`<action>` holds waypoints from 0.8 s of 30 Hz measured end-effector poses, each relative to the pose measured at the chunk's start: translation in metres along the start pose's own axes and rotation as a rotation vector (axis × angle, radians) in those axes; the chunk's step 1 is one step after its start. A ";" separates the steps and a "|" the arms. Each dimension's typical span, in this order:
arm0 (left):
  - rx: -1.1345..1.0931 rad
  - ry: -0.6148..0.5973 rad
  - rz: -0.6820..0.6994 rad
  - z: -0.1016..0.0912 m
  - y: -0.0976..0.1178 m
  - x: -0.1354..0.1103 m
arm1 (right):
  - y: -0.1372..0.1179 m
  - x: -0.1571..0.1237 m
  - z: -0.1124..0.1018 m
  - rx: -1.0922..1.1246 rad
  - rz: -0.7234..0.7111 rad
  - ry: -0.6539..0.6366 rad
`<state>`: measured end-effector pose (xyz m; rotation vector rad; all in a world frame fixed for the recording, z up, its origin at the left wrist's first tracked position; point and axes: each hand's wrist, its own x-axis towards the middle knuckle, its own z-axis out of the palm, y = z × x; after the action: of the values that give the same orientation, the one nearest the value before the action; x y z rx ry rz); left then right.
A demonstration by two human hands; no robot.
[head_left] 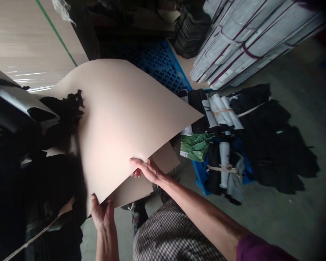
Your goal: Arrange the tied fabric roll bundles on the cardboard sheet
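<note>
A large beige cardboard sheet [125, 119] curves upward in front of me, lifted off a second beige sheet [163, 161] that lies beneath it. My left hand [103, 214] grips the lifted sheet's near corner, thumb on top and fingers under. My right hand [146, 168] holds the sheet's near edge a little further right, fingers curled round the edge. Black fabric pieces [67, 107] lie on the surface to the left of the sheet.
Heaps of black material [21, 174] fill the left side. A blue plastic pallet [160, 65] holds rolled black and white fabric [220, 116] and a green bag [195, 145]. Stacked grey bundles with maroon straps [250, 36] lean at top right. Concrete floor [301, 203] shows at the right.
</note>
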<state>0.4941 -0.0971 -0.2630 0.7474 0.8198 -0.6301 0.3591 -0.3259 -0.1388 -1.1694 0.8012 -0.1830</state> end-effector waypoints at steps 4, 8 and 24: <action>0.053 0.056 0.007 -0.006 -0.003 -0.011 | 0.013 -0.013 0.002 -0.022 0.030 0.014; 0.034 0.101 0.009 -0.011 -0.007 -0.024 | 0.018 -0.028 0.006 -0.114 0.111 0.053; 0.026 0.081 -0.153 -0.038 -0.037 -0.018 | 0.111 -0.017 -0.032 0.058 0.397 0.279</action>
<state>0.4417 -0.0853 -0.2786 0.7418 0.9511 -0.7522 0.2970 -0.2952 -0.2322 -0.9194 1.2493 -0.0390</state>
